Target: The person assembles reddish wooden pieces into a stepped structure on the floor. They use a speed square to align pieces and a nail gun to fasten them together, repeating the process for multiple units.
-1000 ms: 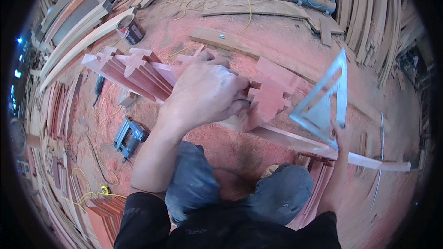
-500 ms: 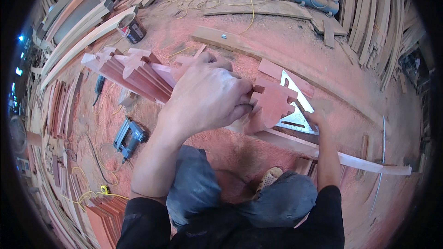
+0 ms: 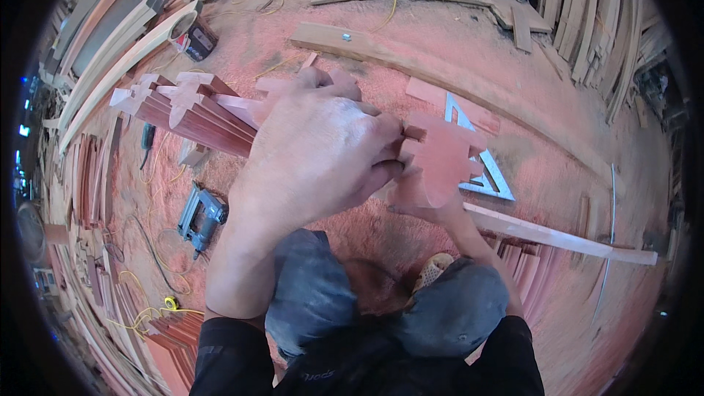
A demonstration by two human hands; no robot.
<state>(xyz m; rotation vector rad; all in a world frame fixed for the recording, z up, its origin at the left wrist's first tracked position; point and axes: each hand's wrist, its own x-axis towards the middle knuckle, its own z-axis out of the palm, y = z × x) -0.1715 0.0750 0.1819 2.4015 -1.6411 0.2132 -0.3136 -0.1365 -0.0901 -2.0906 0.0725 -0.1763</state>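
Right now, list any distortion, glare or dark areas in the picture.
Head view: planks bow near the rim, corners black; head view: pale highlight on the left hand; head view: small bluish lights glare at the left edge.

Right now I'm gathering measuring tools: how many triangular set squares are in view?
1: the triangular set square lies beyond the notched wooden piece, which partly hides it. More may be hidden.
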